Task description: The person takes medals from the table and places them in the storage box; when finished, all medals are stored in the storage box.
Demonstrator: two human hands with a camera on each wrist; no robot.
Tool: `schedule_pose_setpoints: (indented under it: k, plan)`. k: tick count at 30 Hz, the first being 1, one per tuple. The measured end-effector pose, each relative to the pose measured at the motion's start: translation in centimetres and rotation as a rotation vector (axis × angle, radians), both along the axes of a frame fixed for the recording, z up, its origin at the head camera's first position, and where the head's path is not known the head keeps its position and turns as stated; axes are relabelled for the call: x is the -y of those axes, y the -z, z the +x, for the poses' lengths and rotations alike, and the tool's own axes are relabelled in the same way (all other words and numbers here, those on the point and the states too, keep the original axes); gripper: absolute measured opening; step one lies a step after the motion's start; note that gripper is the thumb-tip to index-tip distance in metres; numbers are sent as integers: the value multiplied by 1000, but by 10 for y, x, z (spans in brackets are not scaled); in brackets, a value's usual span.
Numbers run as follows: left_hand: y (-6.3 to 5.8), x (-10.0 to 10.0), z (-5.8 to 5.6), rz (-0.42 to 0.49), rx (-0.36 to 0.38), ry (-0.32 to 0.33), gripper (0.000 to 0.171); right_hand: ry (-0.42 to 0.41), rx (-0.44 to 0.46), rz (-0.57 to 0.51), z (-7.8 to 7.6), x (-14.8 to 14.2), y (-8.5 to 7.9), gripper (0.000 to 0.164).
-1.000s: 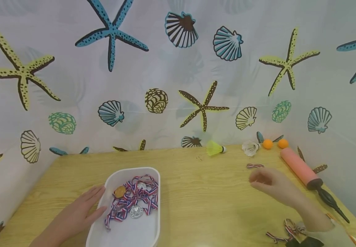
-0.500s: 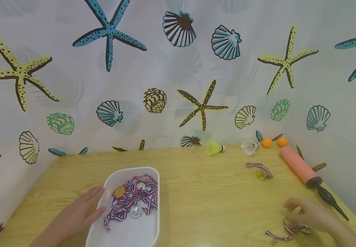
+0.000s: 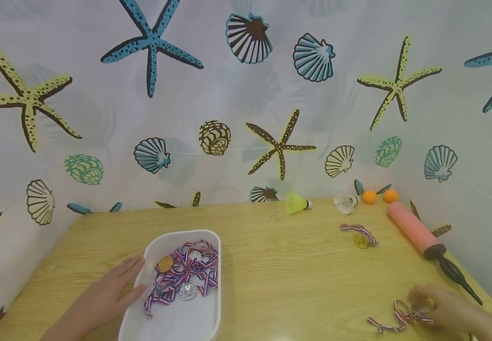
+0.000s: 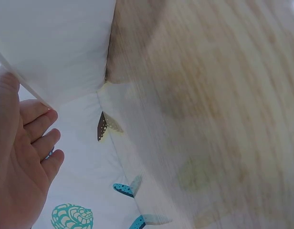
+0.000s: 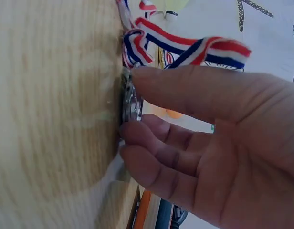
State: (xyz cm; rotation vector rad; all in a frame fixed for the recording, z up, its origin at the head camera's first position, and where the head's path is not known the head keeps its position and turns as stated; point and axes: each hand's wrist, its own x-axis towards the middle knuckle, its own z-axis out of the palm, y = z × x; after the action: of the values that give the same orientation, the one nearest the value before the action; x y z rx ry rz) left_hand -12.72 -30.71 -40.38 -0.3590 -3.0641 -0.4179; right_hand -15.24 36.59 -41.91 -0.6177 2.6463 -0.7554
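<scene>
My left hand (image 3: 102, 296) lies against the left side of a white plastic bin (image 3: 219, 284), fingers extended and fingertips at its rim. Inside the bin are several medals with tangled red, white and blue ribbons: a gold medal (image 3: 165, 264), a silver medal (image 3: 188, 291) and another partly covered. At the front right of the table, my right hand (image 3: 452, 310) is low over a ribboned medal. The right wrist view shows thumb and fingertips pinching the edges of this silver-coloured medal (image 5: 132, 102), close to the wood. Its striped ribbon (image 5: 185, 45) trails loosely past the thumb.
Another medal (image 3: 361, 241) with ribbon lies farther back. Along the back stand a yellow shuttlecock (image 3: 296, 203), a white shuttlecock (image 3: 345, 203) and two orange balls (image 3: 369, 197). A pink balloon pump (image 3: 414, 229) lies by the right edge. A shell-patterned cloth (image 3: 246, 94) hangs behind.
My right hand has come from near the far medal toward the front right, down to the nearer medal, and now pinches it. My left hand stays at the bin.
</scene>
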Motion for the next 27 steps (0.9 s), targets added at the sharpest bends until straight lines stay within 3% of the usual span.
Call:
schedule_pose_setpoints:
  k: [11, 20, 23, 27]
  plan:
    - [-1, -1, 0, 4, -3, -4, 73, 51, 60, -26, 3, 6, 1, 21]
    - [-1, -2, -1, 5, 8, -6, 73, 202, 89, 41, 4, 5, 3, 22]
    - [-1, -1, 0, 4, -11, 6, 71, 199, 86, 26, 4, 4, 3, 22]
    - [0, 0, 0, 1, -22, 8, 70, 132, 66, -14, 4, 0, 0, 22]
